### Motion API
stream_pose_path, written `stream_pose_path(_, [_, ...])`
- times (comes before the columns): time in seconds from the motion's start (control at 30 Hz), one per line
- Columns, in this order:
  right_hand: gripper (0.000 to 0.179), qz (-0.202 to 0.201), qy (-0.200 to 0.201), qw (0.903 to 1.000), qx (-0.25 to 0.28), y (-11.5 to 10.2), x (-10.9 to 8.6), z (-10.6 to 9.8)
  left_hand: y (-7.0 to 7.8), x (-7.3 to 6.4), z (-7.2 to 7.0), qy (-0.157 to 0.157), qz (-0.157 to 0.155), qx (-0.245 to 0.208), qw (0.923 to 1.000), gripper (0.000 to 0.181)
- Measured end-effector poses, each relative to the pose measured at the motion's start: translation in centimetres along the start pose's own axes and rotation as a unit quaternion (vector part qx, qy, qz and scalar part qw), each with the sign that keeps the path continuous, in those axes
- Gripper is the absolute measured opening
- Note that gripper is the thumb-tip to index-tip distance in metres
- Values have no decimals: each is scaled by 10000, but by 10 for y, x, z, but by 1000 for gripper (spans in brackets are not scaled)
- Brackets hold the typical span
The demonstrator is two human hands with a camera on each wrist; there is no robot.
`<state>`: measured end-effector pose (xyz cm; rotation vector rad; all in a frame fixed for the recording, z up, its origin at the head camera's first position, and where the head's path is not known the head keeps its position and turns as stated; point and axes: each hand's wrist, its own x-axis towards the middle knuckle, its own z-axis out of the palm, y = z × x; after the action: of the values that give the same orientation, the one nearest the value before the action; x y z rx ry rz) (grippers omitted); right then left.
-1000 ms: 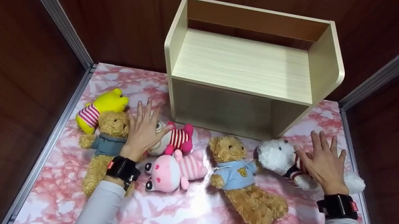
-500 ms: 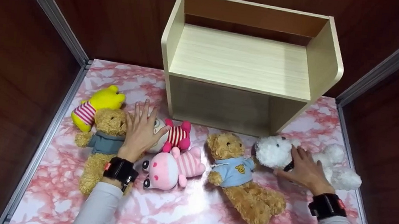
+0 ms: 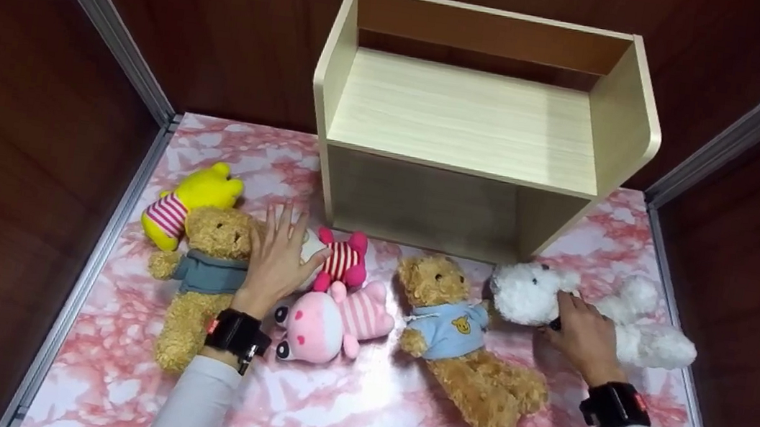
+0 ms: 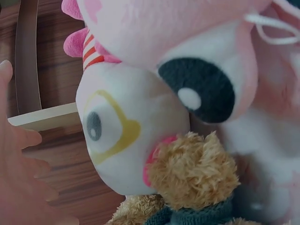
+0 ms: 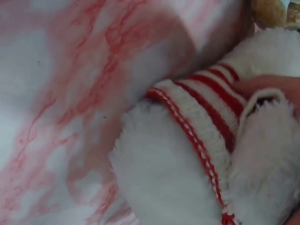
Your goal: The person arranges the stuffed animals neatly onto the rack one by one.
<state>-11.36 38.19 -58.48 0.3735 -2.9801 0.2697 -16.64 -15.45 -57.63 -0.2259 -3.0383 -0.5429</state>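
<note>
In the head view, my right hand point(image 3: 585, 344) grips a white plush dog point(image 3: 526, 293) round its body as it lies on its side. The hand hides most of the dog's striped sweater, while the right wrist view shows the red-and-white sweater point(image 5: 206, 110) with a finger pressing into it. My left hand point(image 3: 279, 259), fingers straight and spread, is over a white-faced plush toy point(image 3: 343, 261) with a striped body and pink limbs. Left of that hand lies a brown teddy bear point(image 3: 213, 276) in a teal sweater; a pink plush toy point(image 3: 318, 329) with big eyes lies near its wrist.
A pale wooden two-tier shelf point(image 3: 468, 119) stands at the back middle. A teddy bear point(image 3: 448, 334) in a light blue hoodie lies between the hands. A yellow plush toy point(image 3: 209, 189) lies back left. Dark panels point(image 3: 31, 163) wall in the pink marbled tabletop point(image 3: 325, 424).
My right hand has moved left and down onto the white plush dog, from spread fingers above it to a grip round its body. The left hand stays over the white-faced toy.
</note>
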Motion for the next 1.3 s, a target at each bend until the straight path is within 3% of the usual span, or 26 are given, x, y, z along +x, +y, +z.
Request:
stream_pose_path(0.3, [59, -161, 1384, 9897, 328, -16, -15, -37, 23, -4, -2, 511, 278, -590, 9966, 85])
stream_pose_path(0.53, [47, 50, 1623, 9840, 729, -47, -13, -64, 42, -9, -8, 794, 558, -1138, 9888, 82])
stream_pose_path(0.63, [48, 189, 1699, 9805, 973, -63, -11, -69, 52, -12, -9, 1022, 818, -1643, 9777, 81])
stream_pose_path(0.77, [54, 201, 2001, 9714, 1261, -87, -3, -71, 77, -16, -9, 1496, 1312, -2620, 9443, 69])
stream_pose_path(0.87, [63, 68, 2232, 9632, 1496, -103, 7, -69, 100, -17, -13, 1456, 1617, -3439, 9134, 58])
stream_pose_path(0.93, [67, -24, 2317, 9585, 1660, -114, 14, -67, 116, -16, -16, 1078, 1744, -3994, 8936, 56])
stream_pose_path(1.0, [67, -125, 2347, 9551, 1805, -124, 21, -65, 130, -15, -20, 547, 1834, -4565, 8689, 58])
stream_pose_path(1.1, [68, -304, 2302, 9525, 1969, -137, 31, -61, 145, -14, -23, -176, 1816, -5191, 8350, 66])
stream_pose_path(1.23, [69, -532, 2123, 9567, 1920, -153, 40, -55, 157, -13, -27, -732, 1639, -5869, 7895, 87])
stream_pose_path(1.3, [66, -633, 2027, 9615, 1745, -159, 42, -51, 162, -14, -29, -1012, 1480, -6224, 7619, 100])
